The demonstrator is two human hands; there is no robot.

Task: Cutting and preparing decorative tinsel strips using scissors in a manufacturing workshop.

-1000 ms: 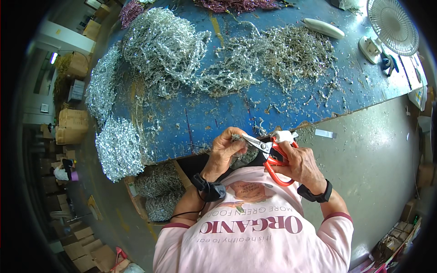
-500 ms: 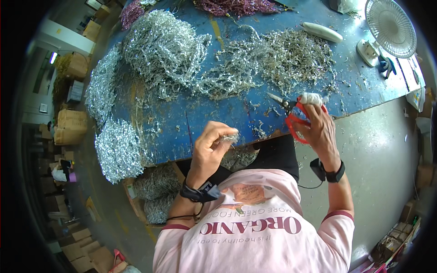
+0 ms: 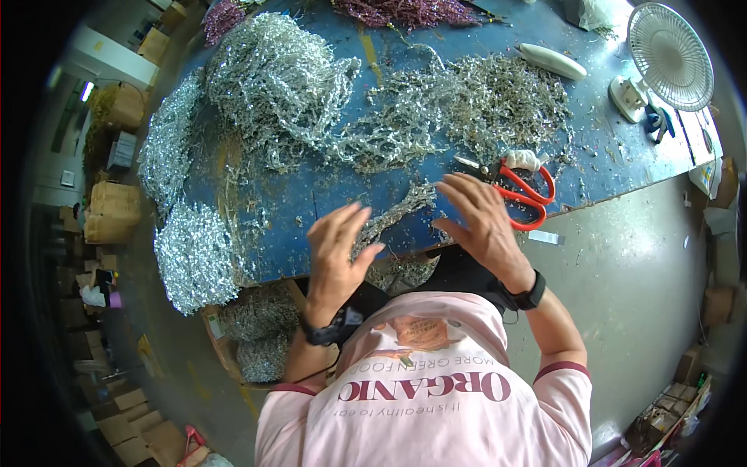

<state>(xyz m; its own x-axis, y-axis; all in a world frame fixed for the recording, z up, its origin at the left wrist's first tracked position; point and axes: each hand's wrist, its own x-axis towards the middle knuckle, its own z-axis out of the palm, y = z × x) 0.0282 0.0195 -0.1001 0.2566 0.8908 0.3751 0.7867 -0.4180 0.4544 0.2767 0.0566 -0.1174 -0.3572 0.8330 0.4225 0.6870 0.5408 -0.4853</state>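
Observation:
My left hand [image 3: 336,253] hovers at the table's front edge with its fingers stretched and apart, holding nothing I can see. A short bundle of silver tinsel [image 3: 398,212] lies between my hands. Beside the bundle's right end is my right hand [image 3: 486,229], palm down with fingers spread; whether it touches the tinsel I cannot tell. Just right of that hand rest red-handled scissors [image 3: 545,204], one handle wrapped in white, the blades pointing left.
Silver tinsel heaps [image 3: 276,78] cover the table's left and middle, with shorter clippings [image 3: 510,101] right of them. Purple tinsel [image 3: 405,11] lies at the back. A white fan [image 3: 671,58] stands at the far right, near a pale elongated object [image 3: 552,61]. More tinsel [image 3: 268,331] sits below the table.
My right hand has let go of the scissors, now on the table, and moved left. My left hand has opened; the small tinsel piece it pinched is out of its fingers. A tinsel bundle now shows between them.

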